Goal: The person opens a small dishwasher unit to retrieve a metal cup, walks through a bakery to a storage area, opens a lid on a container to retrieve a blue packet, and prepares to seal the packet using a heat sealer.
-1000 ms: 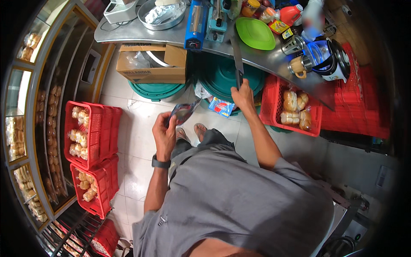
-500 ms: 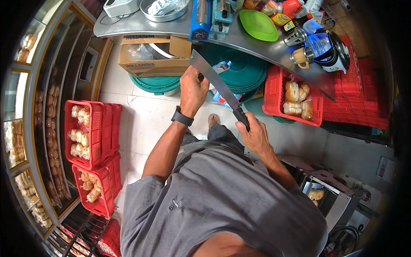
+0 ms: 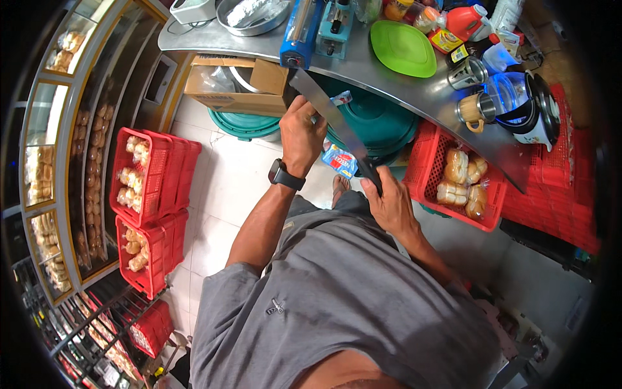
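Note:
My right hand is wrapped round the black handle of a large knife. Its broad, blunt-ended metal blade slants up and left, across the front of my left hand. The fingers of that left hand are curled closed just behind the blade. What they hold, if anything, is hidden. A blue and red plastic packet shows below the blade beside the left hand; whether the hand touches it I cannot tell. A black watch sits on my left wrist.
Ahead stands a metal table with a blue sealing machine, a green plate and bottles. Beneath are a cardboard box and green-lidded tubs. Red crates of bagged bread stand right and left, near a glass display cabinet.
The view has shifted, so the table and right-hand crate appear larger and lower. Both hands sit slightly lower and further right in the picture. The right hand keeps its grip on the knife.

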Tool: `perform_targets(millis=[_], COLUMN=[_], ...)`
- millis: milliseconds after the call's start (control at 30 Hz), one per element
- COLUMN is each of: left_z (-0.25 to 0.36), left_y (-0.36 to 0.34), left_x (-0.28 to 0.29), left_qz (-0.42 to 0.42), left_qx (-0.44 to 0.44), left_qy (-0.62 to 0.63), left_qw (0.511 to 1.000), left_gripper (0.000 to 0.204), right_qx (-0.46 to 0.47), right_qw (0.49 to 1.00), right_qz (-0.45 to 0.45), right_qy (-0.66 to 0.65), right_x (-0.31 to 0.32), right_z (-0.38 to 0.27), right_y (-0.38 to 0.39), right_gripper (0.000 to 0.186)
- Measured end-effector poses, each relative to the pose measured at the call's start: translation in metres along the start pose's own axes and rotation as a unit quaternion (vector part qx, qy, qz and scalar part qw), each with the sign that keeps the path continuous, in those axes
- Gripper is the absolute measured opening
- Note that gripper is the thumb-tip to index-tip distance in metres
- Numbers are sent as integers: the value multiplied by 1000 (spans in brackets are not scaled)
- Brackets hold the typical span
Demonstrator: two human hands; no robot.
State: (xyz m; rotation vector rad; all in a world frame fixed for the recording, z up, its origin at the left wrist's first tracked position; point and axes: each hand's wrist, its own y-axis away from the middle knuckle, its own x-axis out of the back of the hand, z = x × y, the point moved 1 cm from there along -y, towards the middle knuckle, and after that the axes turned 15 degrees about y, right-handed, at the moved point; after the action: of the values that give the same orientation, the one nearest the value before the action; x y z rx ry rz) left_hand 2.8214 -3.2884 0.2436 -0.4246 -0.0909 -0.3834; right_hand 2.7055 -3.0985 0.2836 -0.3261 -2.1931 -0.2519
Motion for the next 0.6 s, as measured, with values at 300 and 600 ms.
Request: perform_targets(millis=[300, 600], left_z=[8, 2], left_y=[-5, -15], left_x=[-52, -48], left_qz=[88, 137], left_qx=[26, 66], left_qy=[-13, -10], left_qw=[996, 988], left_gripper=[6, 11], right_qx=[69, -33], right_qw=[997, 995], right_qz=[24, 20], right_qy=[38, 89], right_x=[33, 81], right_z=[56, 146], right_y=[-42, -31], right_gripper=[28, 29])
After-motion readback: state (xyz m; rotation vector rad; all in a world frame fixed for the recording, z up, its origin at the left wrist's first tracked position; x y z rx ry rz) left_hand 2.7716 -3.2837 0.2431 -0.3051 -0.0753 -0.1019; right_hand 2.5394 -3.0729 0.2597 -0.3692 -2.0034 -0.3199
